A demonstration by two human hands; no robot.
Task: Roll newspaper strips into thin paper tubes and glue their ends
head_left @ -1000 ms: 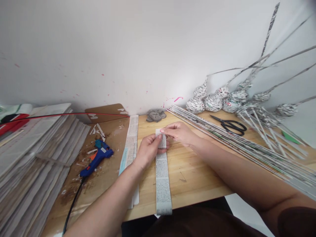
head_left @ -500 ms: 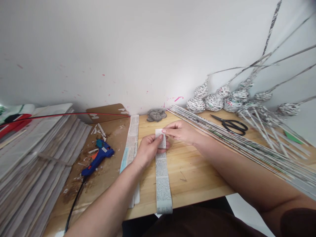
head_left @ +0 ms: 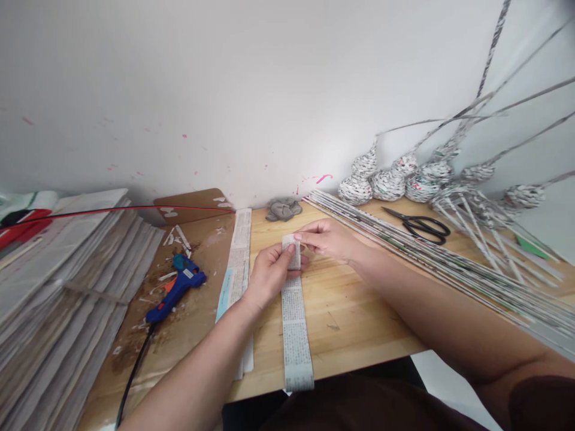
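Observation:
A long newspaper strip (head_left: 296,335) runs from both hands down across the wooden table and curls over its front edge. My left hand (head_left: 274,269) is closed on the strip's upper end, thumb on top and fingers behind it. At the top right corner of that end, my right hand (head_left: 326,239) pinches the paper between thumb and fingers. Further newspaper strips (head_left: 240,239) lie to the left of my left hand, partly under my forearm. Just beyond the hands sits a crumpled grey cloth-like lump (head_left: 284,209).
A blue glue gun (head_left: 177,290) rests on stained cardboard at left, beside a tall newspaper stack (head_left: 90,281). To the right lie rolled paper sticks (head_left: 431,269), black scissors (head_left: 420,226) and several woven paper gourd shapes (head_left: 389,184) against the wall.
The view has shifted very slightly. Both hands keep the same hold on the strip's upper end, with hardly any visible movement.

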